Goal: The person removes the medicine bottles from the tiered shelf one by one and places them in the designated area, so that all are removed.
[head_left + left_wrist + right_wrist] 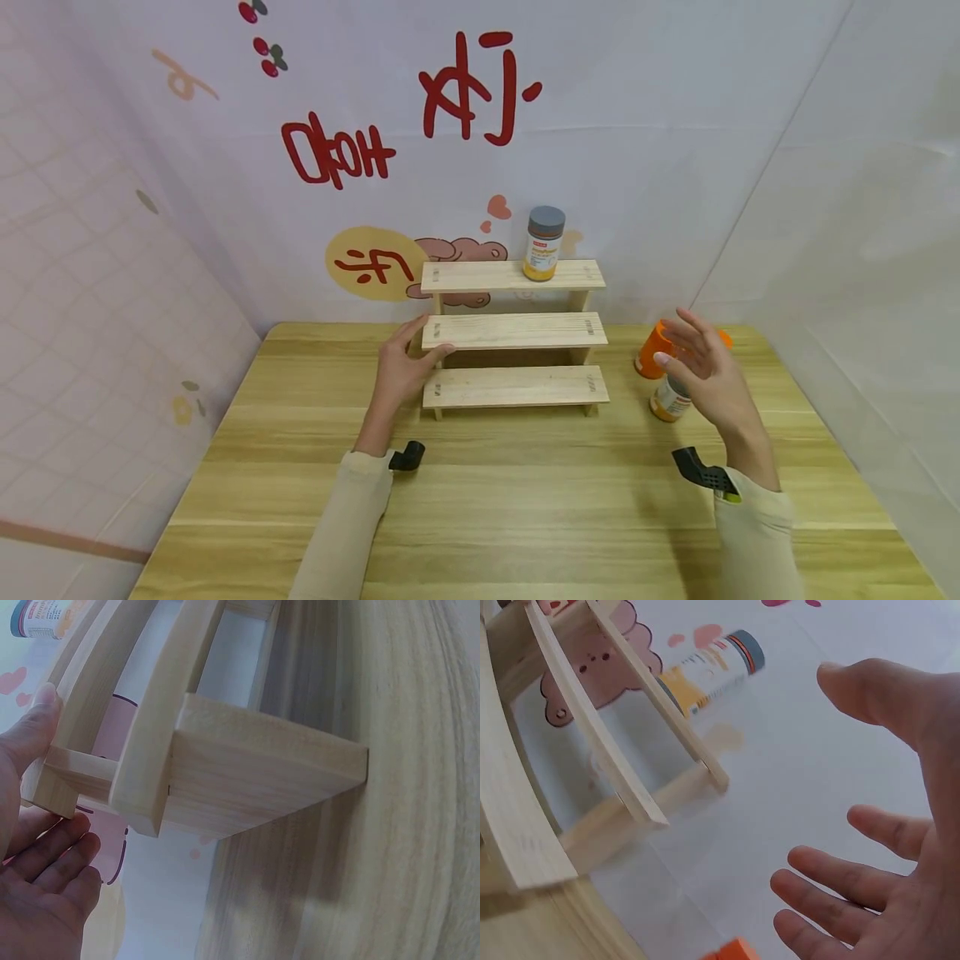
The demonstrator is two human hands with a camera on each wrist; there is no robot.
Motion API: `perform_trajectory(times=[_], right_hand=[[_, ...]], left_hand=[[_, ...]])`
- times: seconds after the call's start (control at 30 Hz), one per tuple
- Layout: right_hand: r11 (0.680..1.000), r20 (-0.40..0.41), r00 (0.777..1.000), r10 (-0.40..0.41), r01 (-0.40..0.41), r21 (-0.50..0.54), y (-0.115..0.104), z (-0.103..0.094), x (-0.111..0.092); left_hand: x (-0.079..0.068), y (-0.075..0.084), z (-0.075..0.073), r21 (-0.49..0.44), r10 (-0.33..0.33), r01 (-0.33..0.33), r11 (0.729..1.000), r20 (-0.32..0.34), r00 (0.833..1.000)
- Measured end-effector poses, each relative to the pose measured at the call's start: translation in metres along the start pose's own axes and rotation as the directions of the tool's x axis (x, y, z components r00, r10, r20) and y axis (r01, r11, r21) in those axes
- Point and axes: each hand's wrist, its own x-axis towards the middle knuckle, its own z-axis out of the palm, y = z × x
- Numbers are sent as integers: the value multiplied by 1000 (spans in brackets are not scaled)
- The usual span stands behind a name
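A three-tier wooden shelf (517, 387) stands on the table against the wall. My left hand (405, 367) grips the left end of its middle board. In the left wrist view the thumb (41, 712) lies on the board and the fingers (64, 859) curl at its end. A jar with a grey lid (544, 246) stands upright on the top board, right of centre. My right hand (708, 375), fingers spread and holding nothing, is over the right side of the table. Near it are an orange container (654, 350) and a second grey-lidded jar (670, 400), both partly hidden by the hand.
More orange (725, 338) shows behind the right hand, mostly hidden. The wood-grain table (540, 500) extends in front of the shelf. A white wall covering (637, 167) with red characters and drawings rises behind, and side panels flank the table.
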Motion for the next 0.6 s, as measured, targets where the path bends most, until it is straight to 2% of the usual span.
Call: perform_trajectory(times=[0.27,0.6], right_hand=[[999,33,999,-28,27,29,-18,24,17],[1000,42,999,-25,25,4,-38,39,43]], left_hand=[[-1,0,-2,-1,-3,3,1000,-1,1000],[0,-2,0,-26,8,-8,1000,-5,1000]])
